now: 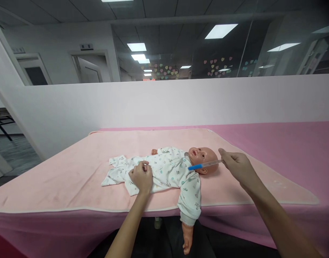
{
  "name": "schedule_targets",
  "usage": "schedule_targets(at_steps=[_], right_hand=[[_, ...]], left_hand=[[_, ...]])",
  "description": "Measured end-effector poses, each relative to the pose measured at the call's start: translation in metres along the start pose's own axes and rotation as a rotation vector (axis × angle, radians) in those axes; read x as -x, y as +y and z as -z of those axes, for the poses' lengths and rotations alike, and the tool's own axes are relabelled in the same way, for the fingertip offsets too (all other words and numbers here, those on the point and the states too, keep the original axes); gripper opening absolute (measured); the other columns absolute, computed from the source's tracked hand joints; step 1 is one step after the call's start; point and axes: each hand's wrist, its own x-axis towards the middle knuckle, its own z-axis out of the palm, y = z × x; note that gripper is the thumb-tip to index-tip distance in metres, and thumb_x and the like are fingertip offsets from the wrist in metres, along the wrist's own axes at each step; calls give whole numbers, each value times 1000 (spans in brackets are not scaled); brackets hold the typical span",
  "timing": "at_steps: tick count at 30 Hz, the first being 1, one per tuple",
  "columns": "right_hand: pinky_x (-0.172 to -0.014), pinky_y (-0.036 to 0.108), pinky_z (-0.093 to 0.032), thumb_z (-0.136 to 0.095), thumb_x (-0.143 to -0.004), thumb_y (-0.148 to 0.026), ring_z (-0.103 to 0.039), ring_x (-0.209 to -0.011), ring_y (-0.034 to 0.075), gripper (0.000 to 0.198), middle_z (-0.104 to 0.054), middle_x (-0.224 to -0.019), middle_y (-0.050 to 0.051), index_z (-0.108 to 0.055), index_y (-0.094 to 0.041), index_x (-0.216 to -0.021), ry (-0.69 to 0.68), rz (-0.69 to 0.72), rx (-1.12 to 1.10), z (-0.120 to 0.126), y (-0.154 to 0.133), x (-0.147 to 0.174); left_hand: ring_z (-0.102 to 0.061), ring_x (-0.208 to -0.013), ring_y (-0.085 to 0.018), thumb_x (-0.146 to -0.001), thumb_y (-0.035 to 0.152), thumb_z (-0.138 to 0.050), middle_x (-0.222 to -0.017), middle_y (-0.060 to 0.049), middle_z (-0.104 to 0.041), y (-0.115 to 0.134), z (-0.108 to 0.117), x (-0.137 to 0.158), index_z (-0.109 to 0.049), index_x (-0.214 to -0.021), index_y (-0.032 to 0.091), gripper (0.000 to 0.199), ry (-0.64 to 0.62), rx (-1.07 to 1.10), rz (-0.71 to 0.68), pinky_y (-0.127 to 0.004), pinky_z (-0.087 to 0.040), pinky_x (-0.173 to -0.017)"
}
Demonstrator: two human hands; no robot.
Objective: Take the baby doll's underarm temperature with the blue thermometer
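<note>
no readable text; door sign too small.

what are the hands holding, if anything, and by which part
The right hand holds a clear stick by the end opposite its blue tip. The left hand is curled over the doll; whether it grips anything cannot be told.

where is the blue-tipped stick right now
In the head view, right of centre, the blue-tipped stick is in the right hand, crossing in front of the doll's head.
</note>
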Motion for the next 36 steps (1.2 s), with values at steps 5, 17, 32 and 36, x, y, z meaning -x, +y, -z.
schedule_targets(at_steps=[5, 17, 32, 36], right_hand=[[-35, 22, -16, -48, -77, -53, -17, -38, 5, 50, -20, -42, -7, -27, -21, -45, -73, -23, -70, -4, -1, -3], [-36, 22, -15, -50, -76, -54, -17, -38, 5, 52, -20, -42, -6, -26, -21, -44, -1, 64, -39, -8, -10, 6], [-36, 23, -15, -48, -76, -57, -15, -38, 5, 53, -16, -43, -7, -21, -22, -46, -4, 82, -76, -15, -9, 4], [-36, 23, -15, -49, -76, -58, -16, -38, 5, 54, -17, -43, -7, -21, -22, -46, 7, 74, -102, -16, -9, 3]], left_hand=[[-51, -64, -15, -73, 20, -46, -54, 4, -50, 0, 0, 0, -60, -76, 23, 15, -11, 4, 9, -33, -28, -78], [-50, -63, -14, -72, 19, -46, -54, 4, -51, 3, 3, 0, -60, -75, 22, 15, -20, -13, 20, -32, -28, -79], [-51, -62, -14, -72, 18, -47, -54, 4, -51, 3, 2, 0, -60, -74, 22, 14, -5, -12, 8, -31, -28, -78], [-51, -63, -14, -72, 19, -47, -55, 4, -52, 3, 2, 1, -60, -74, 22, 14, -9, -10, 4, -32, -28, -78]])
